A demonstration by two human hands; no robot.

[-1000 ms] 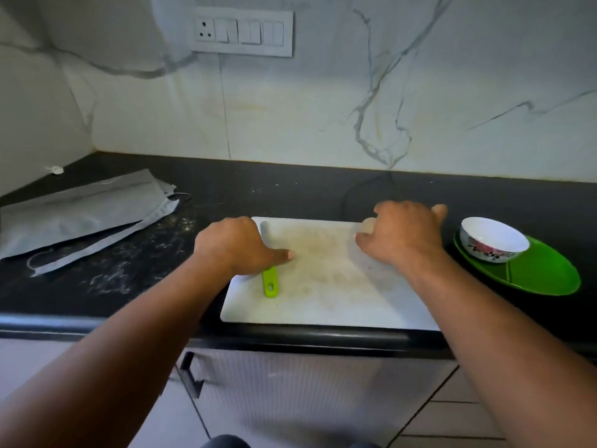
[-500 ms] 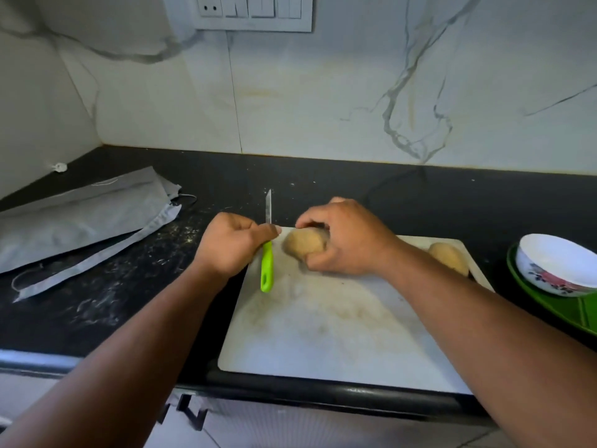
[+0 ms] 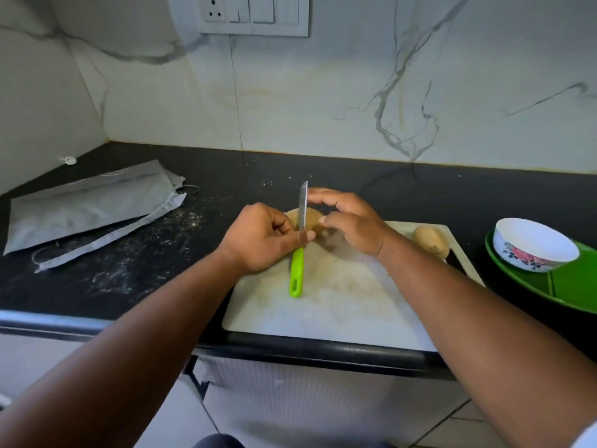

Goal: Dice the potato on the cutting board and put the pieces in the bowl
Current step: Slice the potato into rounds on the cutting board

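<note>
A white cutting board (image 3: 339,305) lies on the black counter near its front edge. One brown potato (image 3: 311,219) sits at the board's far left corner. My left hand (image 3: 261,239) grips a green-handled knife (image 3: 297,266), and its blade (image 3: 303,205) stands edge-down across that potato. My right hand (image 3: 350,223) arches over the potato's right side, thumb and fingertips around it. A second whole potato (image 3: 431,241) lies at the board's far right corner. The white flowered bowl (image 3: 534,244) stands right of the board.
The bowl sits on a green divided plate (image 3: 571,286) at the right edge of view. Grey folded cloth (image 3: 90,205) lies at the left on the flour-dusted counter (image 3: 129,273). A marble wall with a switch panel (image 3: 255,14) rises behind. Cabinet fronts lie below the counter edge.
My left hand has lifted the knife off the board and set its blade across the potato. My right hand brought the potato to the far left corner and has loosened around it.
</note>
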